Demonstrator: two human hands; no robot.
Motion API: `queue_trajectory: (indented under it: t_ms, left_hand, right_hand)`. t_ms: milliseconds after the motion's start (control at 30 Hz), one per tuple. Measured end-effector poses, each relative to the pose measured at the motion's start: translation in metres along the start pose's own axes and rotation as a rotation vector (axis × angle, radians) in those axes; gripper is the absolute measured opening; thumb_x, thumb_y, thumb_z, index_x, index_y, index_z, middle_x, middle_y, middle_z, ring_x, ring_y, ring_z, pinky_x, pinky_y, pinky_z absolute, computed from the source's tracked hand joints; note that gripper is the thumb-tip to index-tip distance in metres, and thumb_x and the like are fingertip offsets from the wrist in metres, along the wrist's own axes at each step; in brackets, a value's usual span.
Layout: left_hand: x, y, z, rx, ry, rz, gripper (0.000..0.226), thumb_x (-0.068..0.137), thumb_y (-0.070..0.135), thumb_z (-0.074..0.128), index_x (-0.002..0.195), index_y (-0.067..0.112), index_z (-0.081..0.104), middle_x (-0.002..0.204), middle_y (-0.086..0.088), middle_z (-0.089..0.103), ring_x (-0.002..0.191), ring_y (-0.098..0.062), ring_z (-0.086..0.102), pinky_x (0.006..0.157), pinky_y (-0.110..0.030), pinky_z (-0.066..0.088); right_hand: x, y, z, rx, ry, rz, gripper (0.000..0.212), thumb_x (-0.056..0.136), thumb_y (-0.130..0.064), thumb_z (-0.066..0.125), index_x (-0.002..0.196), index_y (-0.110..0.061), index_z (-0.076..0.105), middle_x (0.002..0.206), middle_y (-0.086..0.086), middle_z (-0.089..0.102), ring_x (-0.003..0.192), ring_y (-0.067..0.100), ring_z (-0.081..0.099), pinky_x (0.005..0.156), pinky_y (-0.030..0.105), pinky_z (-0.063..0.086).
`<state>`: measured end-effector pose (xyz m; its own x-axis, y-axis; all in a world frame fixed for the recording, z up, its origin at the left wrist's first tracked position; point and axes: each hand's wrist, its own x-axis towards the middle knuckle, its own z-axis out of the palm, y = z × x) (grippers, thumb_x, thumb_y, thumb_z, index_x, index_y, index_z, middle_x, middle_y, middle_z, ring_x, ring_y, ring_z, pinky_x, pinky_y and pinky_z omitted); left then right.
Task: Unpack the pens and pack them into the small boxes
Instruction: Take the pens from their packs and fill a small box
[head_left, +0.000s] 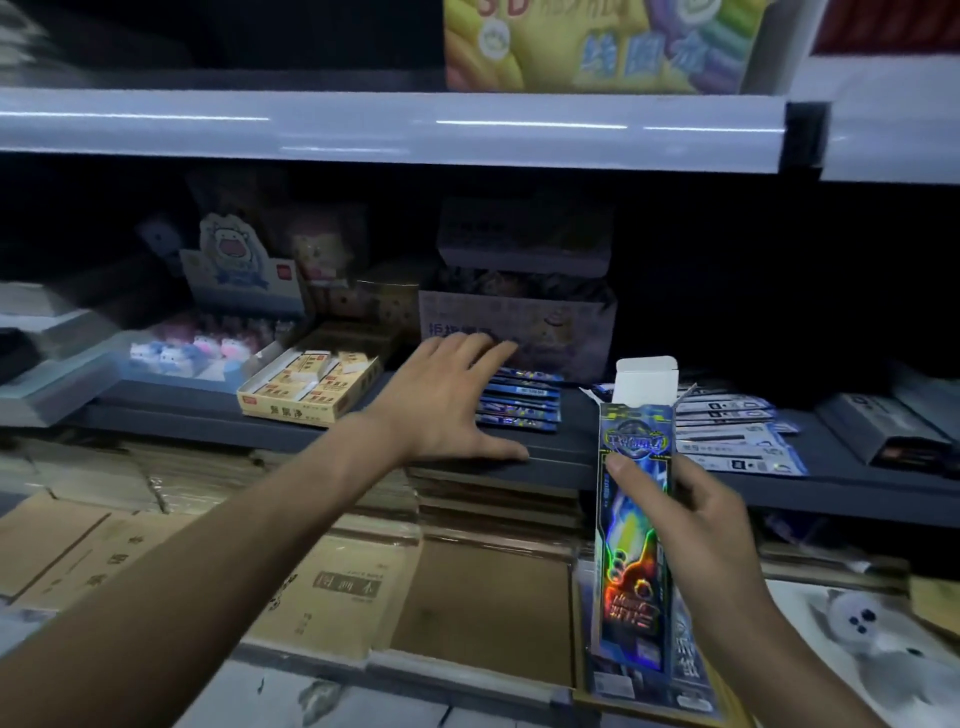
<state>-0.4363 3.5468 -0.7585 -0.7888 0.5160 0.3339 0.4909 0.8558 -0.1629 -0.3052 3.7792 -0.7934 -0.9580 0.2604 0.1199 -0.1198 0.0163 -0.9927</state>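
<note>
My right hand (696, 525) grips a tall, narrow holographic small box (635, 525), held upright with its white top flap open. My left hand (447, 400) reaches out over the dark shelf (561, 452) with fingers spread and straight, its fingertips above a stack of blue pen packets (524, 405). It holds nothing. To the right of the box lies a spread of white and blue pen packets (737, 431) on the same shelf.
A yellow box of erasers (311, 387) and a tray of small plush figures (192, 353) sit left of my left hand. Larger printed cartons (519, 322) stand behind the pen packets. Below the shelf lie brown notebooks (332, 587). A white shelf edge (389, 124) runs overhead.
</note>
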Motion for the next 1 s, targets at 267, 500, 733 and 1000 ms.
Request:
queue_trajectory:
  t_ms: [267,500,733,1000]
  left_hand:
    - [0.014,-0.006,-0.007,0.056,-0.103,-0.015,0.126,0.063,0.104,0.040,0.156,0.021,0.026,0.148,0.001,0.045,0.135,-0.024,0.044,0.113,-0.042,0.035]
    - [-0.027,0.029,-0.001,-0.106,0.147,-0.268,0.079,0.086,0.074,0.057,0.143,0.020,0.048,0.136,-0.004,0.055,0.125,-0.026,0.052,0.107,-0.042,0.043]
    - [-0.058,0.096,-0.002,-1.666,0.167,-1.044,0.021,0.099,0.029,0.066,0.085,0.017,0.057,0.058,0.011,0.054,0.047,-0.003,0.049,0.043,-0.016,0.036]
    - [-0.048,0.126,-0.014,-1.143,0.332,-1.002,0.013,0.092,0.010,0.062,0.101,0.016,0.068,0.090,-0.001,0.070,0.083,-0.018,0.065,0.077,-0.032,0.050]
  right_hand:
    - [0.001,-0.005,-0.032,0.002,-0.002,-0.058,0.013,0.090,-0.023,0.075,0.100,-0.016,0.077,0.088,-0.006,0.079,0.077,0.001,0.072,0.059,0.004,0.046]
    - [0.001,-0.007,-0.048,0.015,-0.006,-0.080,0.015,0.090,-0.028,0.074,0.085,-0.014,0.072,0.061,-0.011,0.064,0.057,0.007,0.057,0.061,0.020,0.043]
    - [0.005,-0.002,-0.036,0.027,-0.078,-0.008,0.044,0.081,-0.043,0.082,0.097,-0.004,0.070,0.090,0.025,0.071,0.081,0.038,0.069,0.075,0.039,0.050]
    - [0.001,-0.017,-0.023,0.047,-0.080,0.022,0.018,0.088,-0.029,0.080,0.095,-0.014,0.073,0.085,-0.002,0.078,0.079,0.012,0.072,0.068,0.026,0.050]
